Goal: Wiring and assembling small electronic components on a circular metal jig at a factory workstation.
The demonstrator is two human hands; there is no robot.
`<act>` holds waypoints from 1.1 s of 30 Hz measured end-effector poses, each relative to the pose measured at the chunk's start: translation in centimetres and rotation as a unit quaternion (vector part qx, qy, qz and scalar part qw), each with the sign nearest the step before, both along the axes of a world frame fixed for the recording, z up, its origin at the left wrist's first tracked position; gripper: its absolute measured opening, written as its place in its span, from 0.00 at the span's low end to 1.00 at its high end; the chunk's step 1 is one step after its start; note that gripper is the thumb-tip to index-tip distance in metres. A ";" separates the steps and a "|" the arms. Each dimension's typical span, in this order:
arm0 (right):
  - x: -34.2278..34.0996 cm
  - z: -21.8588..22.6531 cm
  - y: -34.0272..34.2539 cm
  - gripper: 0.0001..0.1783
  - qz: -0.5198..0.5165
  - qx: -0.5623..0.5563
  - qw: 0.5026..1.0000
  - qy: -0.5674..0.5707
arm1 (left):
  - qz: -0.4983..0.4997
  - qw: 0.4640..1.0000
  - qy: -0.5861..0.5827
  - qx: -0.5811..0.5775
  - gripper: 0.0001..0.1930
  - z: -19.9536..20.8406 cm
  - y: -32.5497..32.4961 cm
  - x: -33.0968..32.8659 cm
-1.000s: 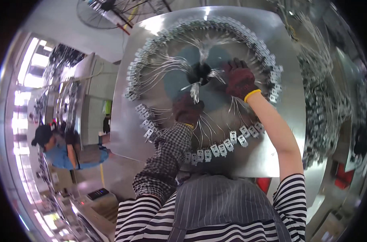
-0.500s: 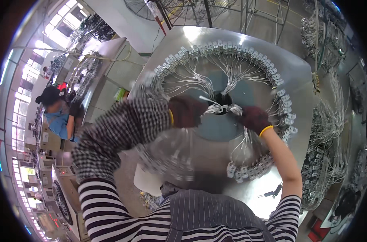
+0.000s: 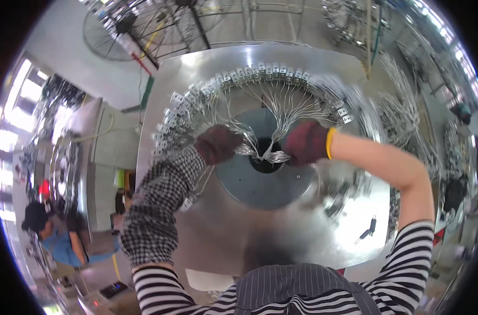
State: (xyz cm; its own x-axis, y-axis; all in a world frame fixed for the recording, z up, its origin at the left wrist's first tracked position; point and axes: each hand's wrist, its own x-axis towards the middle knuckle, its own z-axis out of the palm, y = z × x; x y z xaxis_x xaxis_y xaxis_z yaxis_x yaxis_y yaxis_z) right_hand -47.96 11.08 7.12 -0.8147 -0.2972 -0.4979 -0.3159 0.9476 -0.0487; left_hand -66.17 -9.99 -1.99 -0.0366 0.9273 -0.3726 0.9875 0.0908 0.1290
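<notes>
A bundle of thin silvery wires (image 3: 289,118) fans out over a steel table, and small metal blocks (image 3: 239,76) at the wire ends form an arc. My left hand (image 3: 218,144), in a dark red knit glove, is closed round the gathered wires left of the middle. On the other side my right hand (image 3: 307,143), gloved alike with a yellow cuff, grips the wires too. Between them a pale tie (image 3: 266,155) joins the bunch over the dark hole of a grey disc (image 3: 239,184). Beside my right forearm, the blocks are blurred by motion.
The steel table (image 3: 218,236) has a small black tool (image 3: 373,227) near its right front. Large fans (image 3: 139,31) stand beyond it. More wire bundles (image 3: 407,121) hang at the right. A co-worker (image 3: 60,241) in blue is at the far left.
The blocks nearest me have swung outward and away along both sides, baring the near tabletop. Both hands still grip the wires; my right forearm now reaches in more sideways. The view has turned.
</notes>
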 end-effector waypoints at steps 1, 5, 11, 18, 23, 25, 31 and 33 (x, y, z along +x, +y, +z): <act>-3.2 -0.2 -0.2 0.13 0.059 0.021 0.998 0.005 | -0.007 0.998 0.012 0.054 0.18 -0.4 -1.4 -0.9; -13.2 -3.5 3.4 0.09 0.151 0.041 0.987 0.036 | -0.046 0.987 0.018 0.153 0.18 -0.9 -1.3 -2.5; -9.7 -4.3 3.4 0.14 0.141 0.167 0.883 0.415 | -0.004 0.976 0.007 0.219 0.15 -3.5 1.8 -0.1; 33.8 -0.3 16.2 0.27 -0.191 -0.215 0.782 0.552 | 0.162 0.983 0.022 0.088 0.16 3.9 10.4 22.4; 79.8 -11.6 24.4 0.29 -0.683 -0.006 0.428 0.593 | 0.126 0.927 -0.056 0.349 0.16 -1.8 19.9 34.4; 93.2 -12.7 26.9 0.36 -0.787 0.067 0.361 0.497 | 0.129 0.899 -0.122 0.401 0.15 -0.3 25.4 42.2; 107.1 -10.8 44.0 0.34 -0.795 -0.016 0.356 0.490 | 0.151 0.824 -0.287 0.464 0.13 3.0 40.9 72.7; 112.4 -16.7 49.3 0.31 -0.818 -0.038 0.382 0.430 | 0.053 0.905 -0.170 0.387 0.12 1.6 45.1 81.8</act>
State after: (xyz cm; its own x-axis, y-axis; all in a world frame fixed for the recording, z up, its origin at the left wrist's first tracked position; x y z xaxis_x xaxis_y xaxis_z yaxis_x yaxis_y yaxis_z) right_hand 64.45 60.42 -9.55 0.2051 0.9712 0.1211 0.7642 -0.0816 -0.6398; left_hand 15.63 35.13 -0.35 -0.1452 0.9136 0.3799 0.8700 -0.0650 0.4888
